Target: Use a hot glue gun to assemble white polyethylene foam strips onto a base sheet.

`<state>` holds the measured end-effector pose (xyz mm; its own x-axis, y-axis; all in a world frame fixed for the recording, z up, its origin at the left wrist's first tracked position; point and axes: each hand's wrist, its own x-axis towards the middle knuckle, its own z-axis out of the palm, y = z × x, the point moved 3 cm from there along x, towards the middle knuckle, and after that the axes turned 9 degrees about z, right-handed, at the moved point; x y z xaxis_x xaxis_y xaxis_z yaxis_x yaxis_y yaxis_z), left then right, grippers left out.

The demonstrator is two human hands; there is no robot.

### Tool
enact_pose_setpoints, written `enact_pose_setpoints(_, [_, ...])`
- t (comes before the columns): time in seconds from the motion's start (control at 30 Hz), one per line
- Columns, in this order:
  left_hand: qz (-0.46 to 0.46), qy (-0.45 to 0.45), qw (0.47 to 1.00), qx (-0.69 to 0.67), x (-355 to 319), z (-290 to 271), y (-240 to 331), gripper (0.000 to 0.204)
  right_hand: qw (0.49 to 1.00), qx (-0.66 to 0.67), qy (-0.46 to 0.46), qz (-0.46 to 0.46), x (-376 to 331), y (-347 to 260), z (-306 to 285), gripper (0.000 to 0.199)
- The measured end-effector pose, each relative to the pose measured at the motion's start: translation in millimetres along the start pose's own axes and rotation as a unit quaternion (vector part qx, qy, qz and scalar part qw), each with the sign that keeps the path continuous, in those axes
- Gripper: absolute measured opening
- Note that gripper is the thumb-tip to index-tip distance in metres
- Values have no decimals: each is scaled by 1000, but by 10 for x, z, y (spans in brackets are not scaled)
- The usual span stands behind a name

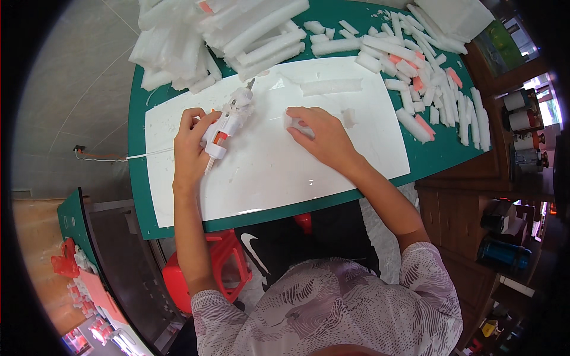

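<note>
My left hand (191, 148) is closed round the handle of a white hot glue gun (230, 118) with an orange trigger. Its nozzle points away from me, and a glue stick pokes out of the rear end. To the right, my right hand (325, 137) grips a small white foam piece (288, 120) between thumb and fingers, against the white board (255, 193); the hand hides part of it. A white foam strip (331, 87) lies flat just beyond that hand. Beside the knuckles sits a small translucent white scrap (349, 117).
A tall stack of white foam strips (255, 41) covers the far left of the green table (332, 12). Many loose white and pink foam pieces (424, 77) crowd the right. The gun's cord (151, 153) runs left to the wall. A red stool (178, 279) stands below.
</note>
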<state>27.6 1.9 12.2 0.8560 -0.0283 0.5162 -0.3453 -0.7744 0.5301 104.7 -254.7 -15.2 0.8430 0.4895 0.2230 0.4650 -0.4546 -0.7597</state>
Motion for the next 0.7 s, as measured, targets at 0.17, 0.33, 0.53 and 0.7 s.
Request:
enact_pose_setpoints(0.17, [6, 0, 1000, 2, -1, -8, 2, 37, 1000, -5, 0, -1, 1, -30, -17, 30])
enact_pose_setpoints(0.33, [3, 0, 1000, 2, 6, -2, 0, 37, 999, -27, -17, 11, 2, -16, -23, 32])
enact_pose_setpoints(0.53, [-9, -1, 1000, 0, -1, -2, -9, 37, 999, -32, -21, 10, 11, -30, -15, 32])
enact_pose_setpoints(0.7, [2, -3, 1000, 5, 11, -11, 1, 36, 1000, -4, -3, -14, 1, 0, -2, 30])
